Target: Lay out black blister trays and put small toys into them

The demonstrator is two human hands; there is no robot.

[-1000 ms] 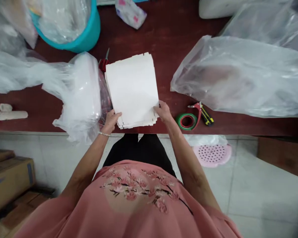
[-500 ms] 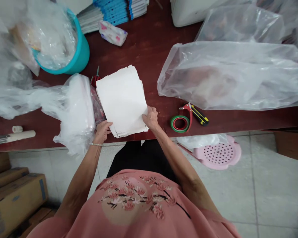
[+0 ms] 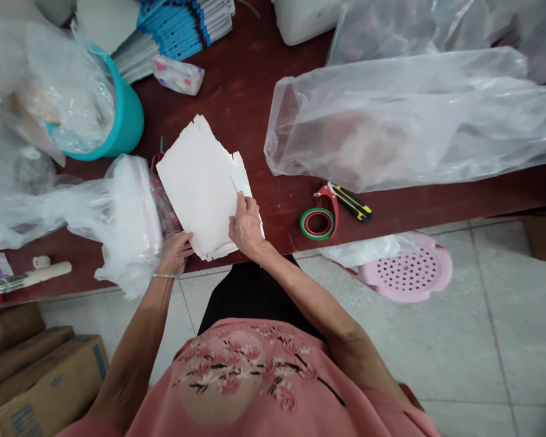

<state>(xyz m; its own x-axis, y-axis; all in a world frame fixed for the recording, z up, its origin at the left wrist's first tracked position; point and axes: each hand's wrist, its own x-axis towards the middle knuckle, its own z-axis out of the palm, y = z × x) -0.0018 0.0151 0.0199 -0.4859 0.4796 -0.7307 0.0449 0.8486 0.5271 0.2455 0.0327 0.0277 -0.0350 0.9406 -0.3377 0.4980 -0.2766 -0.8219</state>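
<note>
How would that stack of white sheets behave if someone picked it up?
The stack of white sheets would probably slip out of line unless held firmly, since its edges sit staggered. It may feel fairly stiff as a pile, because its broad top face looks mostly flat. The narrow, notched bits jutting from its far edge might bend easily.

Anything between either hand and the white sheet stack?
Nothing visible. The right hand is on the right part of the white sheet stack; the left hand is at its lower-left edge. The plastic-wrapped bundle lies left, not between.
</note>
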